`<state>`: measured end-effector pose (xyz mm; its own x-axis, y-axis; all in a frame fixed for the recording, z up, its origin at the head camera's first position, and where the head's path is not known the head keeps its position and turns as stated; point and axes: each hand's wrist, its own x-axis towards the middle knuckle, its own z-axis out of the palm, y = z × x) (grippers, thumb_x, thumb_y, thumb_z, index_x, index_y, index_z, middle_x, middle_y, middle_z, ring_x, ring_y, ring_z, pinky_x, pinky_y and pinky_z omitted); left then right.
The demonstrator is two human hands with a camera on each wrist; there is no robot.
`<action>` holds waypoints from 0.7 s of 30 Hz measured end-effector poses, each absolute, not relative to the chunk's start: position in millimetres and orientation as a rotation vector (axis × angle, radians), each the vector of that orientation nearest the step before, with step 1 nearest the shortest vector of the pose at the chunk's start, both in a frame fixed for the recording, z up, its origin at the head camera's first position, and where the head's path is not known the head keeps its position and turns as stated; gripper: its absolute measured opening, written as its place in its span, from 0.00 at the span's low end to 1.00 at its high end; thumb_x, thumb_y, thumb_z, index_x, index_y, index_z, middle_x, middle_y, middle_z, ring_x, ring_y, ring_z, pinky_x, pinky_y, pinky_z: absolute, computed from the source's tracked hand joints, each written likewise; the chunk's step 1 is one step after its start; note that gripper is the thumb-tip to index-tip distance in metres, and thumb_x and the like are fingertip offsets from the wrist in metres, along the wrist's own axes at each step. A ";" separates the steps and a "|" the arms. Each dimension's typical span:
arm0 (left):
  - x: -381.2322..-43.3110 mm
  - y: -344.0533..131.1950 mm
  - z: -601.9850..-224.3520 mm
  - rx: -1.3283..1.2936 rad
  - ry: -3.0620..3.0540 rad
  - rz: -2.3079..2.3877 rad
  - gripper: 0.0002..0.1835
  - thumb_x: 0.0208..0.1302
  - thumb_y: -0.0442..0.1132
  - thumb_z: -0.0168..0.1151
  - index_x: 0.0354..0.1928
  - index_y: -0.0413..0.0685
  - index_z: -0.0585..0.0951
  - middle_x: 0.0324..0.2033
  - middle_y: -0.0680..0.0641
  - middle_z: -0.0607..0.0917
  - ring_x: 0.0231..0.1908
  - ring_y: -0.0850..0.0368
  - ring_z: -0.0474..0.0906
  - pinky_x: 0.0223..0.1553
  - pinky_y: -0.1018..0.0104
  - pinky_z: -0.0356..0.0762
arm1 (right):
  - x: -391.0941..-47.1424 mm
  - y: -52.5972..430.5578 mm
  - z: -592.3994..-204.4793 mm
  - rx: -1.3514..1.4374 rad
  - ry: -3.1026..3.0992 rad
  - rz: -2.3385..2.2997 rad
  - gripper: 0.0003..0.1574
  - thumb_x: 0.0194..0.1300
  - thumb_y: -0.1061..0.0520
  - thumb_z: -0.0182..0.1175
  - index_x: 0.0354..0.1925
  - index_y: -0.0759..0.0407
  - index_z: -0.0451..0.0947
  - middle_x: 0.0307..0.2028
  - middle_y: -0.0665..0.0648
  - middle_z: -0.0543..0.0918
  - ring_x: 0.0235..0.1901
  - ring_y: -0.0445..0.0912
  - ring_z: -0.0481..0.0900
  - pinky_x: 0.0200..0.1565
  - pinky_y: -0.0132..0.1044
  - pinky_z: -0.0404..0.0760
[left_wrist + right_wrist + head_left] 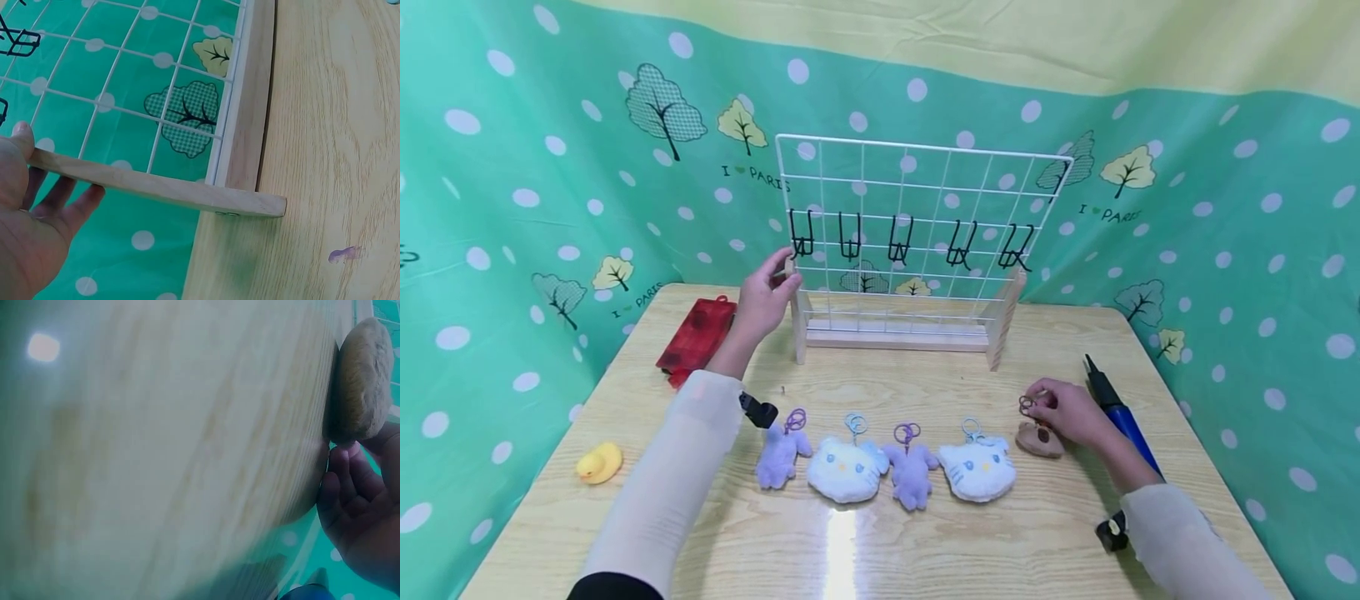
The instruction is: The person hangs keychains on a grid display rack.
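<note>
At the back of the table stands a white wire grid rack (895, 337) on a wooden base, with several black hooks (900, 242) in a row. My left hand (766, 296) grips its left wooden side post (156, 186), thumb on one face and fingers on the other. On the right, my right hand (1071, 410) pinches the ring (1026, 404) of a brown plush keychain (1037, 440). This plush fills the upper right of the right wrist view, close over the tabletop. To its left lie white cat plush keychains (977, 468) alternating with purple plush keychains (912, 477), rings pointing toward the rack.
A red flat packet (698, 335) lies left of the rack, and a yellow toy duck (599, 463) sits near the left edge. Beside my right forearm lies a blue and black pump-like tool (1126, 421). A green dotted cloth (880, 100) hangs around the table.
</note>
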<state>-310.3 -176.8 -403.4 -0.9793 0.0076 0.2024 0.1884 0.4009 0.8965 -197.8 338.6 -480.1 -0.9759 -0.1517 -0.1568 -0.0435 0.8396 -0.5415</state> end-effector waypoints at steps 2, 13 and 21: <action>-310.7 -176.9 -402.5 -0.176 -2.484 -1.630 0.29 0.76 0.46 0.58 0.76 0.67 0.66 0.75 0.43 0.68 0.72 0.42 0.70 0.68 0.49 0.76 | -197.8 339.1 -480.7 -0.167 2.838 -0.828 0.10 0.69 0.57 0.67 0.48 0.57 0.82 0.31 0.51 0.86 0.28 0.42 0.78 0.28 0.31 0.76; -313.1 -176.7 -400.4 -0.194 -2.477 -1.663 0.29 0.76 0.44 0.58 0.75 0.65 0.67 0.75 0.44 0.68 0.72 0.43 0.69 0.67 0.50 0.77 | -197.5 341.6 -478.6 -0.140 2.845 -0.840 0.11 0.70 0.61 0.63 0.50 0.57 0.84 0.31 0.51 0.87 0.28 0.43 0.78 0.26 0.31 0.76; -312.5 -180.3 -404.9 -0.177 -2.485 -1.662 0.29 0.76 0.45 0.58 0.75 0.67 0.67 0.76 0.46 0.67 0.72 0.43 0.68 0.68 0.49 0.76 | -195.2 338.9 -475.2 -0.130 2.900 -0.910 0.11 0.70 0.60 0.63 0.49 0.56 0.85 0.30 0.53 0.85 0.25 0.42 0.75 0.23 0.31 0.75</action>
